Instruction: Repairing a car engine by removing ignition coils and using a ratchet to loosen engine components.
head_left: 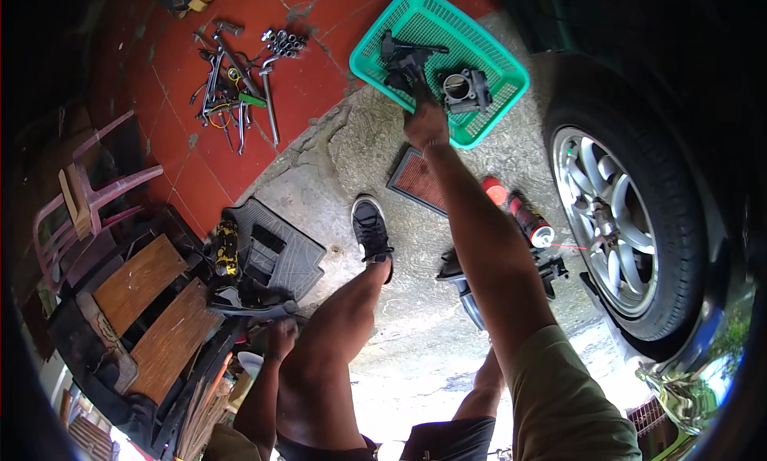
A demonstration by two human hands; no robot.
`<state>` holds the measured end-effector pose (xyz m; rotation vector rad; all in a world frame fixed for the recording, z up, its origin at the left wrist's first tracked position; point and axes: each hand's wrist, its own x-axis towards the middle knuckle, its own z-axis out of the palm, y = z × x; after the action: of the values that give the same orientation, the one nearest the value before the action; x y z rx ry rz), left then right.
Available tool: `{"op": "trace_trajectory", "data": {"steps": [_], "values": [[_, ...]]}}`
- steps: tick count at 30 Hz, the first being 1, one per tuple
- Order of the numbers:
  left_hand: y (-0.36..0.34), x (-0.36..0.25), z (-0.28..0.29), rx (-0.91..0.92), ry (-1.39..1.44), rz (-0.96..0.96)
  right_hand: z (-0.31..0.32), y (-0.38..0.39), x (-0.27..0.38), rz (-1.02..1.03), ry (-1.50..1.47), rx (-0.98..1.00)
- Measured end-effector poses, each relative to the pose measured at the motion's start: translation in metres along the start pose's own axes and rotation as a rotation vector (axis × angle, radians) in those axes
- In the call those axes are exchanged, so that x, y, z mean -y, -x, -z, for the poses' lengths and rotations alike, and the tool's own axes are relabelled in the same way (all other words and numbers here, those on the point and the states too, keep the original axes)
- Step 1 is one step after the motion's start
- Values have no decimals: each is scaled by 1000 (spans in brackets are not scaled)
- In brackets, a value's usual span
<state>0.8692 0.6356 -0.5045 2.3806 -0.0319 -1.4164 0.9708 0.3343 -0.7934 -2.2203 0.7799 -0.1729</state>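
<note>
My right hand (427,126) reaches over the near rim of a green plastic basket (361,61). Its fingers close around the end of a black plastic car part (414,64), one of a few dark pieces bunched there; their exact kind is hard to make out. Beside them in the basket lies a metal throttle body (464,90) with a round bore. At the lower left, my left hand (280,338) is beside my leg, just below a black object (252,301) near the bench. Shade hides its fingers, and I cannot tell whether it touches that object.
A rectangular air filter (419,178), red cap (494,191) and spray can (531,221) lie near the car wheel (611,221). Wrenches and sockets (232,85) cover part of the red tiles. A grey mat (300,261) and wooden-slatted bench (164,325) are left.
</note>
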Motion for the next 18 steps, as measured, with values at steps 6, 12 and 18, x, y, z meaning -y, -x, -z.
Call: {"op": "trace_trajectory", "data": {"steps": [6,12,18], "values": [[35,73,-69,177,44,187,92,213,29,38,-193,153],[305,375,-137,-70,-72,129,280,445,11,-163,23,539],[490,394,-297,10,-135,-174,515,582,-60,-323,193,631]]}}
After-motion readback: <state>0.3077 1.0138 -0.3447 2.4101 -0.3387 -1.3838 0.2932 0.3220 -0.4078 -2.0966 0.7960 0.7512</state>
